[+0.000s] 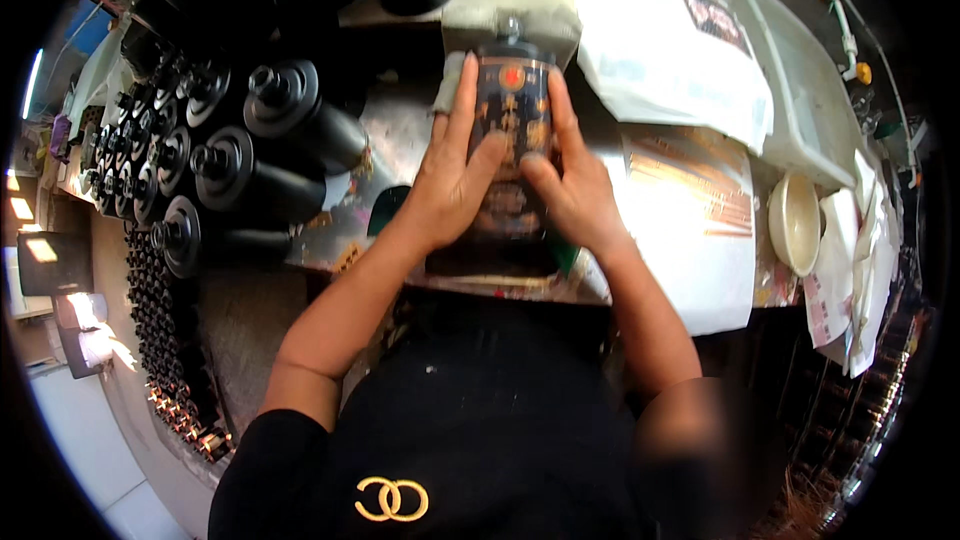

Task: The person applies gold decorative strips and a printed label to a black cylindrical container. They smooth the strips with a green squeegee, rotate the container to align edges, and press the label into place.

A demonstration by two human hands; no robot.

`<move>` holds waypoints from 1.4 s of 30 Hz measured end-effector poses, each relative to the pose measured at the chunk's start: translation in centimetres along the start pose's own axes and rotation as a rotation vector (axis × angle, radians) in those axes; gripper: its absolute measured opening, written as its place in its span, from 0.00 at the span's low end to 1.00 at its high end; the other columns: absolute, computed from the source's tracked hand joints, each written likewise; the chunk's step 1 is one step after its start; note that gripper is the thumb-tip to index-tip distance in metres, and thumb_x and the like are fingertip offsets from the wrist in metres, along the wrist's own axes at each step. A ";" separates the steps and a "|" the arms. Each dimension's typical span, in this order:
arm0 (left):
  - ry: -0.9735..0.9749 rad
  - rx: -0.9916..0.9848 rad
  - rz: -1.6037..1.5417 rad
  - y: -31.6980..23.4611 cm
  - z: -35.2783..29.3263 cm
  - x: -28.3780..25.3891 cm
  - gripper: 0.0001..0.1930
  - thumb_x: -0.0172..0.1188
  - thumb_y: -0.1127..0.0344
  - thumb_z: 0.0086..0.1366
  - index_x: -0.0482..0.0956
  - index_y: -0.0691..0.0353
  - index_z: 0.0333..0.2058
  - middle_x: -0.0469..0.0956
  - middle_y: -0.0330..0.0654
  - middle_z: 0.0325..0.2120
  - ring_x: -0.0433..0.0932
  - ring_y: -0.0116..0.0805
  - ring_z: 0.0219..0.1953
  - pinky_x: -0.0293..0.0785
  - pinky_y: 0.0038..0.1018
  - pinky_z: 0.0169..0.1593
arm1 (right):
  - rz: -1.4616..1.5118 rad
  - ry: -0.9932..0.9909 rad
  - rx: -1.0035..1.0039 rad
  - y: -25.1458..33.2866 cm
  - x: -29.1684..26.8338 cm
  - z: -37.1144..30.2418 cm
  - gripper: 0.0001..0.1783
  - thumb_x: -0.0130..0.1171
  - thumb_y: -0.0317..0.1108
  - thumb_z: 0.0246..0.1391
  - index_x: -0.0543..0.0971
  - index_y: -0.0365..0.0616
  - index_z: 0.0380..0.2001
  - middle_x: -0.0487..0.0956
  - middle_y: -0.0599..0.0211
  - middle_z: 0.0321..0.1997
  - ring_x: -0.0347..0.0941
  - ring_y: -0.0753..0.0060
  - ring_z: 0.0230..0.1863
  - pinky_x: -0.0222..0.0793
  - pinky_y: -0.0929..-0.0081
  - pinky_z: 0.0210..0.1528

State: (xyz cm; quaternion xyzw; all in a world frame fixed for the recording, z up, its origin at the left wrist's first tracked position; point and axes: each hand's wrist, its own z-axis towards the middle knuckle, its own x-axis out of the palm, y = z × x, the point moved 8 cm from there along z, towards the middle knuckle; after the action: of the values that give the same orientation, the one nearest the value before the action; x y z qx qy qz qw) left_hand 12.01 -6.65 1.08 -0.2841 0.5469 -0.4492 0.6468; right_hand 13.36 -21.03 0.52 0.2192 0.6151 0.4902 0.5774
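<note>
A black bottle (pixel 513 105) with gold lettering and a small red mark lies or leans on the worktable in front of me, its neck pointing away. My left hand (pixel 450 183) grips its left side, with the thumb pressed on the printed face. On the other side, my right hand (pixel 585 190) holds it the same way, thumb also on the front. The bottle's underside is hidden. Beyond its neck stands a pale block (pixel 560 35).
Several plain black bottles (pixel 255 175) crowd the left, with rows of smaller-looking ones behind. White paper sheets (pixel 660 60) and a sheet with gold-brown printed strips (pixel 690 190) lie right. Past them are a white plastic tray (pixel 800 90) and a cream bowl (pixel 795 225).
</note>
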 end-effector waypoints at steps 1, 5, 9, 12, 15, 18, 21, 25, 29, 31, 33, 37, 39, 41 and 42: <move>0.010 -0.032 -0.019 0.2 0.2 0.0 0.38 0.46 0.46 0.69 0.38 0.51 0.69 0.61 0.60 0.55 0.64 0.53 0.56 0.57 0.35 0.61 | 0.003 -0.014 -0.014 -0.1 -0.1 0.2 0.46 0.52 0.56 0.55 0.42 0.62 0.70 0.76 0.43 0.49 0.74 0.37 0.48 0.70 0.59 0.49; 0.053 -0.136 -0.453 1.9 -0.1 -0.1 0.38 0.41 0.45 0.71 0.35 0.56 0.68 0.57 0.51 0.63 0.55 0.36 0.65 0.54 0.28 0.64 | 0.332 0.059 0.239 -2.7 0.2 -1.2 0.44 0.50 0.54 0.60 0.42 0.55 0.70 0.75 0.65 0.26 0.71 0.71 0.28 0.66 0.77 0.31; 0.145 -0.174 -0.334 4.8 -2.4 -0.5 0.36 0.47 0.43 0.67 0.53 0.60 0.66 0.52 0.56 0.66 0.46 0.43 0.70 0.45 0.34 0.68 | 0.654 0.271 0.427 -4.0 1.3 -3.8 0.35 0.54 0.51 0.60 0.61 0.44 0.64 0.67 0.80 0.23 0.60 0.89 0.23 0.57 0.89 0.24; 0.223 -0.248 -0.355 5.6 -3.6 0.4 0.39 0.52 0.40 0.64 0.57 0.62 0.64 0.51 0.56 0.66 0.43 0.45 0.70 0.42 0.36 0.69 | 0.568 0.283 0.426 -3.9 1.6 -4.1 0.30 0.62 0.47 0.54 0.73 0.42 0.56 0.68 0.82 0.23 0.61 0.89 0.24 0.56 0.89 0.26; 0.226 -0.237 -0.410 5.6 -3.4 0.6 0.42 0.54 0.38 0.61 0.58 0.64 0.64 0.51 0.56 0.66 0.44 0.46 0.70 0.42 0.35 0.69 | 0.544 0.291 0.396 -4.6 1.8 -3.8 0.32 0.67 0.44 0.49 0.74 0.41 0.55 0.67 0.83 0.22 0.59 0.90 0.25 0.56 0.88 0.27; 0.243 -0.211 -0.440 5.5 -3.3 0.7 0.43 0.54 0.37 0.61 0.58 0.64 0.64 0.51 0.56 0.66 0.44 0.46 0.70 0.42 0.34 0.69 | 0.582 0.319 0.396 -4.6 1.8 -3.7 0.32 0.67 0.44 0.49 0.74 0.40 0.55 0.66 0.84 0.22 0.59 0.89 0.25 0.56 0.88 0.27; 0.209 -0.230 -0.358 5.9 -3.1 0.3 0.44 0.51 0.37 0.62 0.53 0.65 0.65 0.51 0.56 0.66 0.46 0.47 0.70 0.43 0.35 0.68 | 0.553 0.319 0.364 -4.3 1.6 -3.3 0.34 0.67 0.44 0.49 0.71 0.39 0.57 0.64 0.83 0.21 0.58 0.89 0.24 0.56 0.88 0.27; -0.023 0.088 0.012 1.0 -3.3 -2.1 0.45 0.45 0.37 0.65 0.43 0.65 0.67 0.48 0.53 0.67 0.45 0.48 0.70 0.42 0.36 0.68 | 0.244 -0.067 0.163 -2.0 -1.6 -3.0 0.46 0.64 0.44 0.52 0.53 0.51 0.69 0.66 0.78 0.18 0.60 0.86 0.21 0.59 0.85 0.27; -0.042 0.217 0.148 -1.6 -1.9 -1.5 0.44 0.44 0.35 0.64 0.45 0.62 0.68 0.45 0.53 0.68 0.42 0.49 0.70 0.39 0.39 0.68 | -0.006 -0.121 0.024 1.9 -1.7 -1.6 0.46 0.64 0.45 0.50 0.53 0.59 0.69 0.68 0.71 0.19 0.58 0.82 0.20 0.62 0.83 0.26; -0.011 0.214 0.174 -1.8 -1.2 -0.6 0.44 0.44 0.35 0.64 0.46 0.61 0.67 0.49 0.55 0.66 0.47 0.51 0.68 0.39 0.40 0.67 | -0.063 -0.101 -0.024 2.7 -1.3 -0.7 0.44 0.63 0.48 0.51 0.55 0.60 0.68 0.78 0.64 0.32 0.71 0.73 0.26 0.70 0.77 0.32; 0.014 0.184 0.172 -2.1 -0.9 -0.3 0.43 0.43 0.36 0.65 0.46 0.62 0.67 0.54 0.58 0.64 0.54 0.52 0.66 0.38 0.40 0.67 | -0.131 -0.118 -0.074 2.6 -1.1 -0.2 0.42 0.61 0.53 0.52 0.57 0.61 0.67 0.80 0.62 0.39 0.79 0.63 0.35 0.75 0.70 0.36; 0.013 0.156 0.177 -2.0 -0.6 -0.4 0.43 0.43 0.36 0.65 0.46 0.62 0.67 0.55 0.58 0.63 0.54 0.51 0.66 0.38 0.41 0.67 | -0.148 -0.099 -0.033 2.7 -1.1 -0.1 0.42 0.60 0.55 0.52 0.57 0.62 0.67 0.80 0.62 0.39 0.78 0.62 0.32 0.75 0.69 0.34; 0.014 0.151 0.176 -2.0 -0.5 -0.4 0.43 0.42 0.36 0.65 0.45 0.62 0.67 0.55 0.58 0.63 0.54 0.52 0.66 0.38 0.42 0.67 | -0.152 -0.148 -0.093 2.4 -1.1 0.0 0.42 0.60 0.55 0.52 0.57 0.63 0.67 0.80 0.62 0.39 0.78 0.61 0.32 0.74 0.69 0.33; 0.026 0.131 0.173 -2.0 -0.3 -0.4 0.43 0.42 0.35 0.65 0.46 0.62 0.67 0.54 0.58 0.64 0.53 0.51 0.66 0.38 0.43 0.67 | -0.158 -0.172 -0.109 2.5 -1.1 0.0 0.41 0.59 0.55 0.52 0.57 0.64 0.67 0.80 0.63 0.37 0.78 0.61 0.31 0.74 0.69 0.31; 0.031 0.120 0.172 -2.0 -0.3 -0.5 0.43 0.42 0.35 0.65 0.47 0.62 0.67 0.53 0.59 0.64 0.52 0.51 0.67 0.38 0.43 0.67 | -0.163 -0.171 -0.095 2.6 -1.2 -0.2 0.40 0.59 0.55 0.52 0.58 0.65 0.67 0.80 0.64 0.36 0.78 0.61 0.30 0.74 0.68 0.31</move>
State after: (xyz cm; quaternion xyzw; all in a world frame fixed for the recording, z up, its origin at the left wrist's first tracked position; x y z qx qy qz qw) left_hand 11.15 -7.06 2.94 -0.1897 0.5515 -0.4283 0.6903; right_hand 12.71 -21.02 3.29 0.1820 0.5555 0.4496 0.6753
